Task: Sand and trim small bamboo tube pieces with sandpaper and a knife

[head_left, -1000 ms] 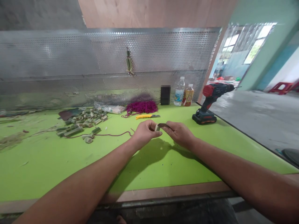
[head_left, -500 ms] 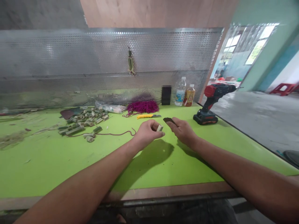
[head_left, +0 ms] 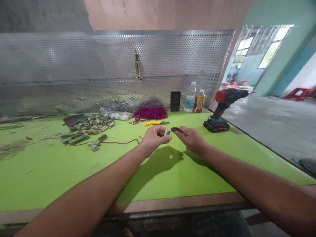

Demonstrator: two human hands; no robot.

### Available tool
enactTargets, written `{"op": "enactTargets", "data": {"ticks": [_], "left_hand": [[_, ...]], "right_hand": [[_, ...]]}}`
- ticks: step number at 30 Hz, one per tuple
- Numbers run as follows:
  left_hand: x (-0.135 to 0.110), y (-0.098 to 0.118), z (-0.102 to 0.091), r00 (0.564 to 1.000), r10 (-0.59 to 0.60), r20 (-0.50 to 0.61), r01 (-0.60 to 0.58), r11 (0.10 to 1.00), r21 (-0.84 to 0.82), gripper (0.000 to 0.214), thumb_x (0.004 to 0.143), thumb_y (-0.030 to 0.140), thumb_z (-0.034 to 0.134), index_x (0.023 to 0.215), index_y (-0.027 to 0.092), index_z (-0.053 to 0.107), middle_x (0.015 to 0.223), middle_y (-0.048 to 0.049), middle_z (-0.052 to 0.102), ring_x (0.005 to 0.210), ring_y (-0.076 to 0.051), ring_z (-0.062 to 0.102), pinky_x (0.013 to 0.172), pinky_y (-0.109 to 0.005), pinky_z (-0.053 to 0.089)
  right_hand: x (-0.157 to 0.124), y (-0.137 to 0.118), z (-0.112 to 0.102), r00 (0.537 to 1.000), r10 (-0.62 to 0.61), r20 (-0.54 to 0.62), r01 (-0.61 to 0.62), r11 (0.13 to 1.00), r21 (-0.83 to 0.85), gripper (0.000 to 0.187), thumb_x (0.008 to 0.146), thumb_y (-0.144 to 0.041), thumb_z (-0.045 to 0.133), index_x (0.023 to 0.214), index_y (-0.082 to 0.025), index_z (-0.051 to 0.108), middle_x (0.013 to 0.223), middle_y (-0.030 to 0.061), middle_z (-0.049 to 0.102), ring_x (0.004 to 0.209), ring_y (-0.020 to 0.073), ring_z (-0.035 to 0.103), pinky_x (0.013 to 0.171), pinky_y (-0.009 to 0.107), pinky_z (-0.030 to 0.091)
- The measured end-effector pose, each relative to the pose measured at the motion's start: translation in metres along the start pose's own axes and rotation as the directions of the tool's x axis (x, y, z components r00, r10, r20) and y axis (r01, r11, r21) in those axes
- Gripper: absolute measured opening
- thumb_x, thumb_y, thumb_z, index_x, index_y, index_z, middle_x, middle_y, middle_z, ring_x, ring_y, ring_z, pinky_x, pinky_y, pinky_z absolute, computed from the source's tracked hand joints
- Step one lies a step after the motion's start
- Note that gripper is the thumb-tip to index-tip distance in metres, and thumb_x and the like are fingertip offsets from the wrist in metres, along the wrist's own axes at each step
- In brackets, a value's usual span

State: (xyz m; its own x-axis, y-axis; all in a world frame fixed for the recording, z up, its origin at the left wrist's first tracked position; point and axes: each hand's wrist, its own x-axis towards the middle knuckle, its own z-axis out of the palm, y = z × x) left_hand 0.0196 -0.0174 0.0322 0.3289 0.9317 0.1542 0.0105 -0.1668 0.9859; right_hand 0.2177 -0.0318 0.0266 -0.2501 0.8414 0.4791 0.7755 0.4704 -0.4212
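Left hand pinches a bamboo piece; right hand holds a dark strip.

The bamboo piece looks matt and rough — the bench top smooth, glossy green laminate, the perforated sheet dull metal.

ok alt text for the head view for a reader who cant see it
The left hand holds a small pale piece and the right hand a dark strip above a green workbench, with cut bamboo pieces, magenta cord and a cordless drill nearby.
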Motion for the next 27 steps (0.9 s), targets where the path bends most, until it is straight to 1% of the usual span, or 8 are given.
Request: {"op": "enactTargets", "data": {"ticks": [2,6,9,13,17,21,24,27], "left_hand": [[0.000,-0.002,0.000,1.000,0.003,0.007,-0.003,1.000,0.031,0.033,0.063,0.028,0.081,0.084,0.014,0.060,0.074,-0.0006,0.063,0.066,-0.011,0.057,0.066,-0.028,0.046],[0.001,-0.007,-0.001,1.000,0.020,0.011,-0.021,0.994,0.112,0.031,0.064,0.028,0.080,0.081,0.014,0.058,0.070,0.0030,0.058,0.061,-0.008,0.051,0.059,-0.024,0.040],[0.002,-0.007,-0.001,0.998,0.035,0.044,-0.039,0.995,0.091,0.032,0.064,0.028,0.081,0.080,0.015,0.058,0.068,0.0039,0.057,0.060,-0.008,0.050,0.058,-0.024,0.038],[0.004,-0.006,-0.005,0.992,0.040,0.120,-0.032,0.997,-0.071,0.037,0.065,0.032,0.083,0.089,0.013,0.062,0.080,-0.0025,0.067,0.074,-0.013,0.063,0.076,-0.031,0.049],[0.005,-0.006,-0.008,0.979,0.034,0.200,0.003,0.984,-0.180,0.044,0.070,0.037,0.081,0.104,0.013,0.066,0.097,-0.0085,0.071,0.092,-0.019,0.068,0.092,-0.039,0.050],[0.003,-0.006,-0.007,0.959,-0.024,0.284,0.064,0.989,-0.133,0.050,0.074,0.040,0.078,0.116,0.016,0.064,0.109,-0.0114,0.070,0.095,-0.022,0.069,0.093,-0.043,0.050],[0.002,-0.004,-0.008,0.946,0.000,0.324,0.028,0.996,-0.082,0.046,0.077,0.040,0.075,0.114,0.015,0.064,0.110,-0.0113,0.069,0.092,-0.022,0.070,0.092,-0.042,0.050],[0.002,-0.004,-0.010,0.945,0.001,0.327,0.004,1.000,-0.015,0.041,0.083,0.036,0.068,0.117,0.015,0.060,0.107,-0.0113,0.069,0.089,-0.020,0.069,0.090,-0.040,0.050]], "right_hand": [[-0.002,-0.003,0.001,1.000,-0.025,-0.003,0.025,0.999,0.032,0.039,0.097,-0.051,0.037,0.074,-0.020,0.046,0.062,-0.0004,0.049,0.057,0.0133,0.041,0.056,0.027,0.023],[-0.004,-0.007,0.004,0.995,-0.083,0.061,0.082,0.996,0.024,0.038,0.097,-0.049,0.038,0.075,-0.020,0.047,0.062,-0.0006,0.049,0.057,0.0128,0.041,0.056,0.027,0.023],[-0.004,-0.005,0.003,0.992,-0.113,0.052,0.113,0.994,0.002,0.038,0.098,-0.048,0.038,0.073,-0.020,0.047,0.063,-0.0005,0.049,0.057,0.0125,0.040,0.057,0.027,0.022],[-0.003,0.000,0.000,0.994,-0.102,0.035,0.102,0.995,0.014,0.038,0.098,-0.049,0.038,0.074,-0.020,0.046,0.063,-0.0004,0.049,0.057,0.0129,0.041,0.057,0.027,0.023],[-0.002,0.000,-0.001,0.999,-0.036,-0.015,0.036,0.998,0.048,0.039,0.097,-0.050,0.038,0.074,-0.021,0.046,0.062,-0.0005,0.049,0.057,0.0134,0.042,0.056,0.026,0.025],[-0.004,-0.005,0.001,0.998,-0.060,0.011,0.059,0.996,0.060,0.038,0.097,-0.049,0.039,0.074,-0.020,0.047,0.063,-0.0002,0.051,0.057,0.0131,0.043,0.056,0.026,0.025],[-0.003,-0.006,0.001,0.996,-0.084,0.045,0.082,0.996,0.028,0.038,0.096,-0.049,0.041,0.073,-0.020,0.048,0.062,-0.0005,0.050,0.057,0.0128,0.042,0.056,0.026,0.025],[0.000,-0.002,-0.001,1.000,-0.029,-0.006,0.029,0.999,0.042,0.038,0.097,-0.049,0.040,0.074,-0.020,0.049,0.061,-0.0006,0.050,0.056,0.0129,0.043,0.055,0.026,0.025]]}}
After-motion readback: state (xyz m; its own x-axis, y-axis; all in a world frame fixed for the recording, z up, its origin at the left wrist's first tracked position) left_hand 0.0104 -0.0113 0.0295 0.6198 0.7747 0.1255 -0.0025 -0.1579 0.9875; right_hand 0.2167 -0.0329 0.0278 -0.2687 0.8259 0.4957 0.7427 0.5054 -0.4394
